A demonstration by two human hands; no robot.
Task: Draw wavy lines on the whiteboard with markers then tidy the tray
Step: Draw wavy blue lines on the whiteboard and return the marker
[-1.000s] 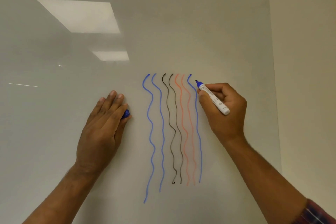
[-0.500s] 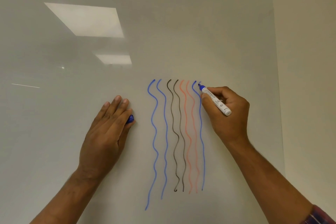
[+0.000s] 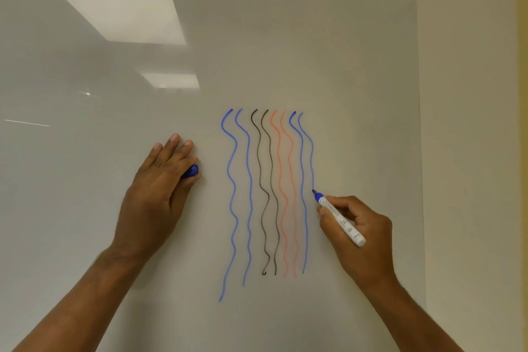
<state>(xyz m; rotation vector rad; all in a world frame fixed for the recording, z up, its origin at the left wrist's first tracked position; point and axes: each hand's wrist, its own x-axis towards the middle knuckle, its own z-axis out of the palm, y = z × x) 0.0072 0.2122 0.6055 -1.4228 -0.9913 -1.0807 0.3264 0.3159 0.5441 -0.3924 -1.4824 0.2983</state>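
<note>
Down the whiteboard [image 3: 285, 37] the right hand [image 3: 360, 233] has come, gripping the marker [image 3: 340, 219], tip on the blue line [image 3: 311, 157] just above its knuckles. Left hand [image 3: 154, 194], flat, pinches the cap [image 3: 191, 171]. Keep waves even, pressure steady.

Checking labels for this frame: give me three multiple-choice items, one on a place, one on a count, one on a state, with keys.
1. Where is the marker tip?
A) at the lower end of the rightmost blue line
B) at that line's top
C) lifted clear
2. How many black lines?
A) one
B) two
C) four
3. The marker in the right hand is:
A) capped
B) uncapped, cap in the left hand
C) lying loose
Key: 1 A, the tip meets that line's lower end; 2 B, two black waves stand side by side; 3 B, the tip is bare and the cap shows at the left thumb.
</note>
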